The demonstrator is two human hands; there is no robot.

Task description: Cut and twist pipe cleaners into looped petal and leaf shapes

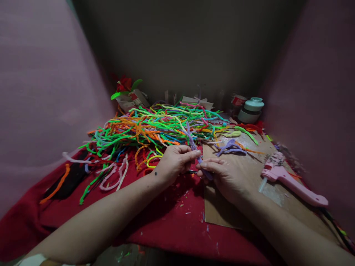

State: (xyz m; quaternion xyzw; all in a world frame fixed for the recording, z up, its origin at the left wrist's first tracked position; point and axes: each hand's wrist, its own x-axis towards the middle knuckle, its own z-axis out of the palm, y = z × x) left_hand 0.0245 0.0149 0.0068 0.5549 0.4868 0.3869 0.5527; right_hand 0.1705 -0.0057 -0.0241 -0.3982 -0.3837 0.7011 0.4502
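A purple pipe cleaner (190, 136) is held between my two hands above the red cloth. My left hand (176, 161) pinches it near its middle, thumb on top, and its upper end points away from me. Lower down, my right hand (219, 173) grips the same strip with thumb and fingers, and a purple end shows below the fingertips. A dark, thin tip shows beside the right fingers; what it belongs to is hidden. Just beyond my hands lies a big tangled heap of coloured pipe cleaners (138, 125).
A pink hot glue gun (296, 184) lies on a brown board (222, 210) at right, with purple bent pipe cleaners (231, 147) near it. A teal-lidded jar (251, 111) and a red flower (124, 84) stand behind. Red cloth (166, 218) covers the table, with scraps scattered about.
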